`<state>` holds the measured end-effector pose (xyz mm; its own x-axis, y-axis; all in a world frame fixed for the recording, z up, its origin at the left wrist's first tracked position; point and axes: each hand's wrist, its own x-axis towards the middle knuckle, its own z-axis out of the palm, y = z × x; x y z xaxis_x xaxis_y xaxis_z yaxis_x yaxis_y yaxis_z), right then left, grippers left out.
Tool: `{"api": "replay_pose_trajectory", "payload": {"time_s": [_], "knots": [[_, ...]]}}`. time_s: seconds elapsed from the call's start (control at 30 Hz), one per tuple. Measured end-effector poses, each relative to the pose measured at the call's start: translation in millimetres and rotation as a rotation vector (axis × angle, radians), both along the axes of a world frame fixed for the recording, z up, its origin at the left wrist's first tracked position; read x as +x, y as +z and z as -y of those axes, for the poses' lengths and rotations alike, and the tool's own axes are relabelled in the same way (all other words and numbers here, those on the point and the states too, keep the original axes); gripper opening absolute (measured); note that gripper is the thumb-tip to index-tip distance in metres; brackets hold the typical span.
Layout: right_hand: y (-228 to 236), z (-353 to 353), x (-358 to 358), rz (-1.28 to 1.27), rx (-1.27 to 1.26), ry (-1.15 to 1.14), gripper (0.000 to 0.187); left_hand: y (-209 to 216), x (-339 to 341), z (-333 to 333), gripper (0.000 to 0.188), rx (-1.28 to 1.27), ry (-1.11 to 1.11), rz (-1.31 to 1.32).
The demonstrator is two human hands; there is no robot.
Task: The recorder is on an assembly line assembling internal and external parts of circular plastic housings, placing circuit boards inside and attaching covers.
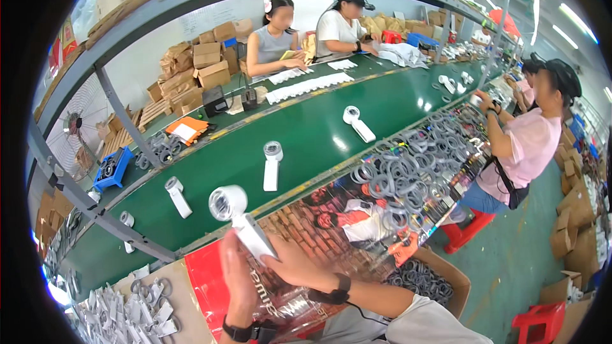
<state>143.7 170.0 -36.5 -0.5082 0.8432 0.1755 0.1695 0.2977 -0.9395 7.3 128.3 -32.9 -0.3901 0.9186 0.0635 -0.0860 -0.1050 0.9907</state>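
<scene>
Right hand [290, 261] gripping the white plastic handheld fan [239, 216] by its handle above the bench, left hand [237, 280] flat and open beside it; several finished fans [272, 164] already ride the green belt [382, 99], piles of grey rings [398, 178] left

Factory assembly line: a long green conveyor belt [319, 121] carrying white handheld fans [271, 164], seated workers [526, 143], stacked cardboard boxes [204, 64].
</scene>
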Motion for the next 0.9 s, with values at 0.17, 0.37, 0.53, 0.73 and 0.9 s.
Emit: {"api": "replay_pose_trajectory", "payload": {"time_s": [0.17,0.37,0.53,0.73,0.9], "knots": [[-23.7,52.8,30.2,-0.153,-0.247,0.501,0.053,1.2,-16.9,29.2,0.071,0.303,0.133,-0.287],[6.7,-33.3,116.6,0.202,0.172,-0.008,0.028,-7.9,-26.4,71.1,0.068,0.223,0.119,-0.055],[-25.8,-130.7,238.3,0.727,0.630,-0.425,0.022,-1.6,-9.9,81.2,0.064,0.227,0.012,0.093],[-52.6,-144.3,239.1,1.010,0.862,-0.270,0.018,-20.0,-13.5,79.8,0.080,0.133,-0.049,-0.065],[-43.3,-121.7,216.2,0.663,0.757,-0.404,0.016,-28.3,-14.2,91.9,0.074,0.111,-0.161,0.010]]}}
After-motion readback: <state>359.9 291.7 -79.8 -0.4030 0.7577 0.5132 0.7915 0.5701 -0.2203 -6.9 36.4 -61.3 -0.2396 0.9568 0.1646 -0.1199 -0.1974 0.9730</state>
